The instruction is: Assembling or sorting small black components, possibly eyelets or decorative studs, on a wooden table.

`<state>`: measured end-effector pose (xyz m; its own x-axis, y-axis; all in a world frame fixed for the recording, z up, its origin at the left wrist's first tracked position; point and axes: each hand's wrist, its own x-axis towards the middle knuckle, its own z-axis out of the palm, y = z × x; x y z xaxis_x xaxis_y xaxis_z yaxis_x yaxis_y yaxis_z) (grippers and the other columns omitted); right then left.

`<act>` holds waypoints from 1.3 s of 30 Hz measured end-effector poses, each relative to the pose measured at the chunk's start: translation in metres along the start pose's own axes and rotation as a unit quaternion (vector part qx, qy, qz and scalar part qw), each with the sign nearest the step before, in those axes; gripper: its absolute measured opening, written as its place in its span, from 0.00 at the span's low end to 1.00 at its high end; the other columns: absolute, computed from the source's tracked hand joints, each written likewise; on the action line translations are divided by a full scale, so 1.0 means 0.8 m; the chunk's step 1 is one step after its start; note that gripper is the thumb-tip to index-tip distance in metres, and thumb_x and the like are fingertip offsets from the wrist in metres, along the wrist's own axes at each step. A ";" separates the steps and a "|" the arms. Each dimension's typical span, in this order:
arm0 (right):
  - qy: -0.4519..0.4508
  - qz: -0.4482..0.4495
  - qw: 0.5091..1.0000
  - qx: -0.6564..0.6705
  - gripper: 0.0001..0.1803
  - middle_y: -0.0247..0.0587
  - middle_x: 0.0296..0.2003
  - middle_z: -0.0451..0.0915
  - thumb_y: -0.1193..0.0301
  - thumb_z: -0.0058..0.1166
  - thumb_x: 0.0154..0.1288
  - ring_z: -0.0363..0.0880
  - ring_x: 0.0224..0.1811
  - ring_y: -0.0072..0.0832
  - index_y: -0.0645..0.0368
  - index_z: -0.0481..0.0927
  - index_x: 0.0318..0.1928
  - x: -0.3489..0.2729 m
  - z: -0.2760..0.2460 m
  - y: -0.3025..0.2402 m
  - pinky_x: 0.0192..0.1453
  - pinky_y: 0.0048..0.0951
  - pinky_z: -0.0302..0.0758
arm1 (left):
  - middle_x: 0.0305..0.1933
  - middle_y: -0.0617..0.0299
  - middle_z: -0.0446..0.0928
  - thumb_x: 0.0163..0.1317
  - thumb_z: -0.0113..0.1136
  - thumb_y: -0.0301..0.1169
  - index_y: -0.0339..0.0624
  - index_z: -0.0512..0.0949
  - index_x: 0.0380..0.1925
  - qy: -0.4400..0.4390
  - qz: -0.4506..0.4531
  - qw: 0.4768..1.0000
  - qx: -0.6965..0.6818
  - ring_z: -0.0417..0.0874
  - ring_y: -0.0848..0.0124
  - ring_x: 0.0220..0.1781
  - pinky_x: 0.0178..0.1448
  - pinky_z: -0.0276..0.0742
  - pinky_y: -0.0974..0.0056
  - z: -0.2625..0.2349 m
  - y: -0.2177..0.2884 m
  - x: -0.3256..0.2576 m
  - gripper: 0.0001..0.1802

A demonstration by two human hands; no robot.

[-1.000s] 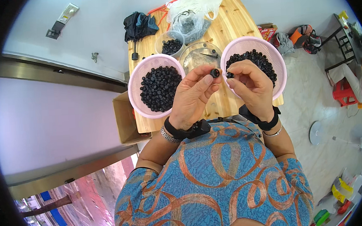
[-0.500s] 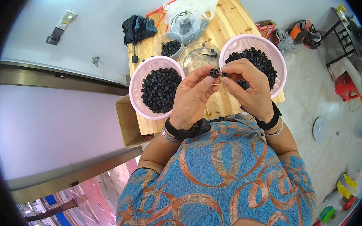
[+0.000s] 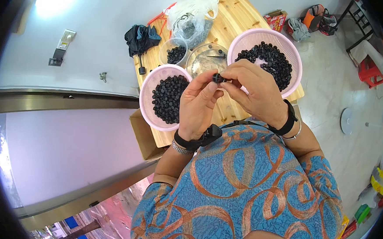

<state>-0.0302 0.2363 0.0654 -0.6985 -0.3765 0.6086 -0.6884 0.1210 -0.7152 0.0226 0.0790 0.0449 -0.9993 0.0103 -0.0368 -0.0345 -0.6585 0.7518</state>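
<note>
Over the front of the table, my left hand [image 3: 198,105] pinches a small round black plastic part [image 3: 218,78] between thumb and fingertips. My right hand [image 3: 256,88] meets it from the other side, its fingers closed against the same spot. Whatever small piece the right fingers hold is mostly covered by them. Just left of my left hand, a pink basket [image 3: 144,95] contains a heap of small black parts [image 3: 169,99]. Another pink basket [image 3: 296,65], partly behind my right hand, carries more black pieces [image 3: 278,66].
Behind the baskets are a clear tub [image 3: 162,51] of black pieces, a round clear tray [image 3: 201,64] with a dark thin tool [image 3: 216,57], and a plastic bag [image 3: 195,9]. A folded black umbrella [image 3: 140,39] lies at the far left edge. Below is a cardboard box [image 3: 143,140].
The two hands have come together, closing the gap between the black part and the smaller piece in the right fingers. The whole view has shifted and turned slightly.
</note>
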 end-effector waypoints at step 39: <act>-0.085 -0.087 0.992 0.008 0.08 0.41 0.25 0.73 0.73 0.59 0.51 0.74 0.27 0.37 0.60 0.73 0.29 0.016 -0.016 0.017 0.28 0.30 0.69 | 0.46 0.54 0.76 0.64 0.49 0.25 0.31 0.71 0.49 0.002 0.013 0.990 0.143 0.79 0.71 0.43 0.49 0.77 0.67 0.005 0.003 -0.010 0.14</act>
<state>-0.0508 0.2451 0.0682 -0.5249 -0.5410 0.6572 -0.7916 0.0266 -0.6104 0.0303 0.0806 0.0498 -0.9998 -0.0062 -0.0170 -0.0128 -0.4192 0.9078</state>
